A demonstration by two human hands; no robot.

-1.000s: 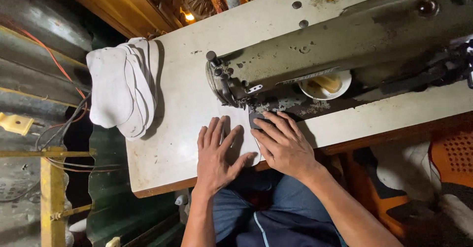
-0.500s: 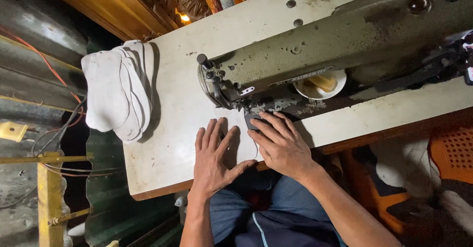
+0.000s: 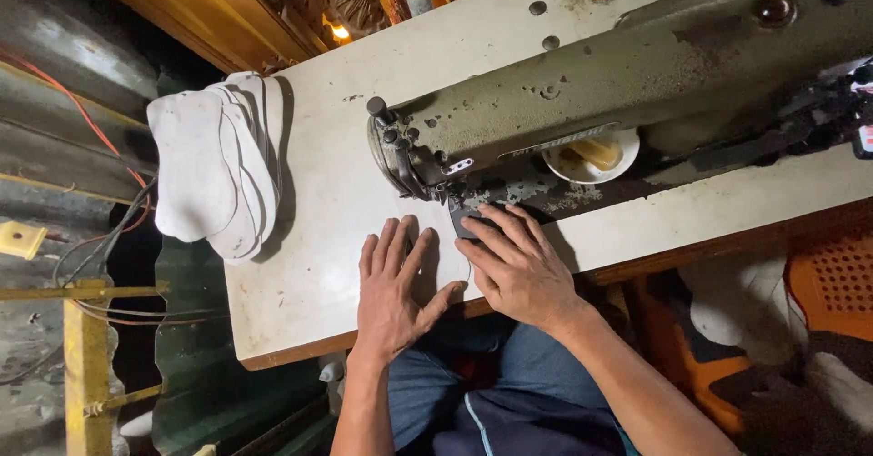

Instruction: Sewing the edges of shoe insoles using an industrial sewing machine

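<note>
At the near edge of the tabletop [image 3: 300, 283], the left hand [image 3: 393, 285] lies flat, fingers spread, on a pale fabric piece [image 3: 452, 270]. Just beside it the right hand [image 3: 518, 265] presses flat too, fingertips on a dark piece [image 3: 466, 224] under the sewing machine [image 3: 582, 101] head. A white bowl [image 3: 591, 158] sits beneath the machine's arm. Toward the far left edge rests a stack of white cut pieces [image 3: 214, 170].

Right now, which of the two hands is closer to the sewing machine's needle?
The right hand: its fingertips reach onto the dark piece right under the sewing machine head. The left hand lies flat on the white table, farther out.
</note>
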